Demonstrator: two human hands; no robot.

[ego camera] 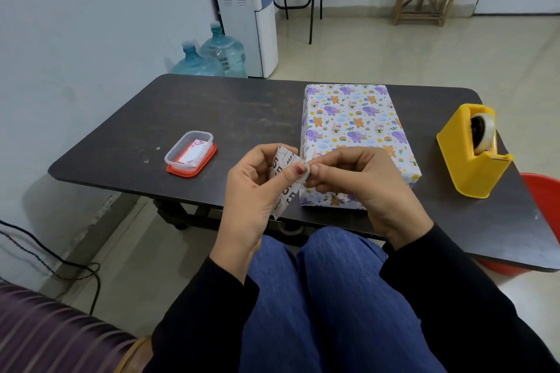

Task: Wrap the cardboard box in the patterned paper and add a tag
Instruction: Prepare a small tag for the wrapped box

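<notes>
Fingers [298, 169] of left hand [251, 191] and right hand [360, 182] pinch a printed sheet [286, 191] near the wrapped box [351, 118].

On the table [242, 118] before you, the wrapped box [351, 124] lies right of centre, with the tape dispenser [466, 157] well apart to its right and the container [174, 154], set on its own lid [209, 160] with tags [194, 153] inside, well apart to its left. Your left hand [254, 191] and right hand [357, 179] meet above the table's near edge, just before the box, pinching a sheet [285, 188] between them. Behind the table's far-left corner, two water bottles [212, 57] stand on the floor beside a water cooler [245, 9].
</notes>
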